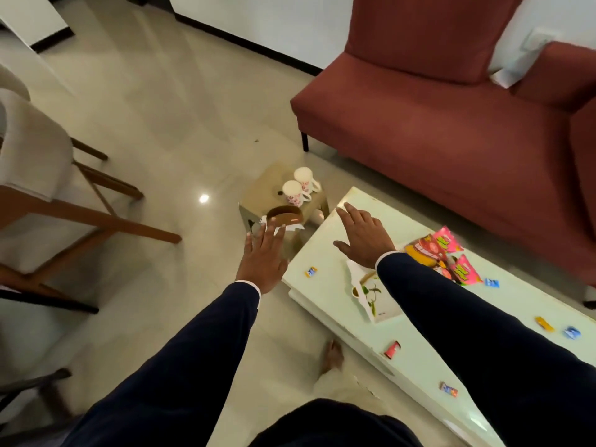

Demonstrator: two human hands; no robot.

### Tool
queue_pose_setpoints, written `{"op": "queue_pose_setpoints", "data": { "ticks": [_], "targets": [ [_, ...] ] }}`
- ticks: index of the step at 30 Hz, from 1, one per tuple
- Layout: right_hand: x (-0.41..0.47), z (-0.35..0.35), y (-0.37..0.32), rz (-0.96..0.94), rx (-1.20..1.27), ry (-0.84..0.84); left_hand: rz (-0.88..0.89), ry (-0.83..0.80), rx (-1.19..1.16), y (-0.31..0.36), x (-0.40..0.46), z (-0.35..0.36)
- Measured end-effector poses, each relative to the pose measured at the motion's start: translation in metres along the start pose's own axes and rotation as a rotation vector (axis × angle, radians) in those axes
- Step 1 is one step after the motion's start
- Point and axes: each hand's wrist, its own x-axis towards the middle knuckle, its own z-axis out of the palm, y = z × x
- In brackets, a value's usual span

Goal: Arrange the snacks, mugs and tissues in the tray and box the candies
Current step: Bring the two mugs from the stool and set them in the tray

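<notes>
Two white mugs (299, 185) with red flower print stand on a small beige stool (258, 191) beyond the table's left end. A brown oval box (285, 215) sits at the stool's near edge on white tissue. My left hand (263, 256) is open, fingers spread, just short of that box. My right hand (362, 235) hovers open over the white table (325, 253). Pink and yellow snack packets (440, 253) lie right of my right wrist. A white tray (377, 298) with a plant print lies partly under my right sleeve. Several wrapped candies (311, 271) are scattered on the table.
A red sofa (451, 108) runs behind the table. Wooden chairs (48, 175) with grey cushions stand at the left. Shiny tiled floor lies between them. A bare foot (332, 354) shows beside the table's near edge.
</notes>
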Motion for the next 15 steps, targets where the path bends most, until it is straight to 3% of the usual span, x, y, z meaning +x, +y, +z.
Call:
{"op": "queue_pose_setpoints", "data": {
  "ticks": [9,15],
  "targets": [
    [0.137,0.010,-0.001,-0.009,-0.003,-0.086,-0.008,-0.074,-0.085,-0.057,0.129,-0.008],
    [0.237,0.032,0.002,0.091,0.039,-0.104,0.016,-0.169,-0.211,-0.095,0.241,0.008]
  ]
}}
